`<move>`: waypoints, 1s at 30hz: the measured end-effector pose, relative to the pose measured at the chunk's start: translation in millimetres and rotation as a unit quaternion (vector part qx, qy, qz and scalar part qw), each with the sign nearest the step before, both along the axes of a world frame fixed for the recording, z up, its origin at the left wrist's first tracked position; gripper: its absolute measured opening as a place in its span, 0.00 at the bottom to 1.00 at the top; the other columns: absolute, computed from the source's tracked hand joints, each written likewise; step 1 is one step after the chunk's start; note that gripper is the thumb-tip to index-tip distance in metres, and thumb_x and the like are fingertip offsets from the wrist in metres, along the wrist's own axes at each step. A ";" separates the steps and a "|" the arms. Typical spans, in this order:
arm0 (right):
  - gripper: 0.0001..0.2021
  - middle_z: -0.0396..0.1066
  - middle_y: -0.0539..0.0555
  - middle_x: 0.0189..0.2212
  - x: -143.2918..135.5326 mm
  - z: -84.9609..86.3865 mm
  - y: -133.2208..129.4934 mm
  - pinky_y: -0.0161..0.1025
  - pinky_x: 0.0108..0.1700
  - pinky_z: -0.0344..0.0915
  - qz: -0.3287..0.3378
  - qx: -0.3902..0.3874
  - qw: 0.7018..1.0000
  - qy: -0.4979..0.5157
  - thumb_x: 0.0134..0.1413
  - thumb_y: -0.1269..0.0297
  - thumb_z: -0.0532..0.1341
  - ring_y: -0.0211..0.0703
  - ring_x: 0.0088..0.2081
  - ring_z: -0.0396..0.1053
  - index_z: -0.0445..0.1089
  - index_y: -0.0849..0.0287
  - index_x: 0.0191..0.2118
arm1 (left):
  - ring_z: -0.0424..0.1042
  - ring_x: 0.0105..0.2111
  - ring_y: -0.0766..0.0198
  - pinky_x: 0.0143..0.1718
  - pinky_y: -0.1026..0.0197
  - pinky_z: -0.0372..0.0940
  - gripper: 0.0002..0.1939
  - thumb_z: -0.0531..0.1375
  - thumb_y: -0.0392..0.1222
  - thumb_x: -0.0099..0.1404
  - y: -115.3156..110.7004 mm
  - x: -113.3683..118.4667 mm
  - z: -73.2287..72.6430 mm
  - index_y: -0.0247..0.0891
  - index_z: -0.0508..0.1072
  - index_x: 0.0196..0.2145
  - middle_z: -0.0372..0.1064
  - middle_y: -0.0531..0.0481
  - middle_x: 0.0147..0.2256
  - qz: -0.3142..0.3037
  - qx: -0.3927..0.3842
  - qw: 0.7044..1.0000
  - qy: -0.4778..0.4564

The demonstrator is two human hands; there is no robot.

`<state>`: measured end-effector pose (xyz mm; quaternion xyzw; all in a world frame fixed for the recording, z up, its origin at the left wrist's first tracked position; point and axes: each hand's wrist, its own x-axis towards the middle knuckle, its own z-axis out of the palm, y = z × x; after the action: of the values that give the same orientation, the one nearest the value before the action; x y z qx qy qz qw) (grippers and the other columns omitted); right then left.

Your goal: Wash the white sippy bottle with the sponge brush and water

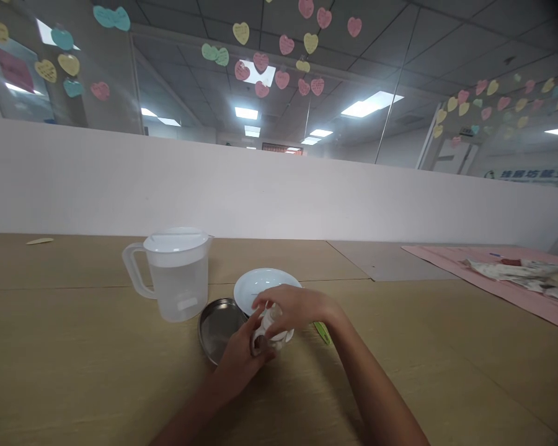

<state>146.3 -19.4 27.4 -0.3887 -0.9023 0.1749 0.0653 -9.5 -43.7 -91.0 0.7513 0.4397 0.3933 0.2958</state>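
Between my two hands is a small white object (284,339) with a round opening at its left side; its exact kind I cannot make out. My left hand (242,359) grips it from the left and below. From above, my right hand (295,305) has its fingers curled around its top, slightly blurred. Just behind sits a white plate (253,282), partly covered by my right hand. A round metal dish (218,328) lies to the left, its near right edge behind my left hand. Under my right wrist, a green-handled tool (323,333) shows in part.
A translucent lidded plastic pitcher (179,279) stands at the left, behind the metal dish. Far left lies a thin pale strip (39,241). A pink cloth (483,266) with crumpled fabrics (530,275) covers the right end. A low white wall (279,195) runs along the table's back.
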 end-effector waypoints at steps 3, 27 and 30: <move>0.23 0.68 0.56 0.36 0.2 0.2 -2.3 0.34 0.31 0.56 -0.113 0.060 0.991 0.025 0.45 0.54 0.60 0.43 0.36 0.64 0.64 0.60 0.47 | 0.67 0.42 0.56 0.44 0.57 0.61 0.33 0.59 0.49 0.54 -0.4 0.9 -1.5 0.42 0.56 0.56 0.67 0.46 0.46 0.000 0.014 1.000 -0.008; 0.11 0.70 0.53 0.35 44.2 29.5 -2.2 0.37 0.37 0.66 -0.151 0.173 0.872 0.433 0.45 0.65 0.59 0.37 0.34 0.68 0.69 0.59 0.38 | 0.59 0.53 0.56 0.51 0.55 0.58 0.37 0.60 0.38 0.52 -2.7 3.9 -12.1 0.43 0.51 0.58 0.52 0.44 0.56 0.013 0.043 0.999 -0.006; 0.11 0.70 0.53 0.34 45.6 27.2 4.9 0.36 0.35 0.66 -0.199 0.210 0.850 0.440 0.44 0.65 0.58 0.36 0.32 0.67 0.69 0.59 0.37 | 0.57 0.54 0.56 0.53 0.55 0.56 0.35 0.60 0.43 0.54 -3.9 2.7 -10.5 0.43 0.51 0.58 0.50 0.43 0.57 0.013 0.059 0.998 0.004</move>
<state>191.9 -14.5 54.6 -0.4194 -0.6979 0.1168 0.5687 -6.8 -47.6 -101.5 0.7629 0.4269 0.4196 0.2443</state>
